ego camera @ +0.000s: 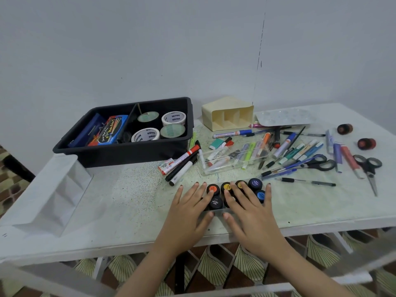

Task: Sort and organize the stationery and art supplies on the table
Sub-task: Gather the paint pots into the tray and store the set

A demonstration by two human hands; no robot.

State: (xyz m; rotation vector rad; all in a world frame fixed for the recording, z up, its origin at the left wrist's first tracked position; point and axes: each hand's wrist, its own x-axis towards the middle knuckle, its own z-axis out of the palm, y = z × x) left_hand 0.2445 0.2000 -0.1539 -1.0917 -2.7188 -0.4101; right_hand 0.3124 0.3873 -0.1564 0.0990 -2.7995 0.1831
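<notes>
At table front | left hand, right hand | grip flat-open, resting on paint jars

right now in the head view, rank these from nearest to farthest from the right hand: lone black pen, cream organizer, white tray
1. lone black pen, just to the right of the right hand
2. cream organizer, at the back of the table, ahead
3. white tray, at the far left edge

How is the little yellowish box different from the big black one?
The cream box lies tipped on its side with its compartments empty; the black tray stands upright, holding tape rolls and boxes. The cream box is smaller than the black tray. Both have dividers.
</notes>
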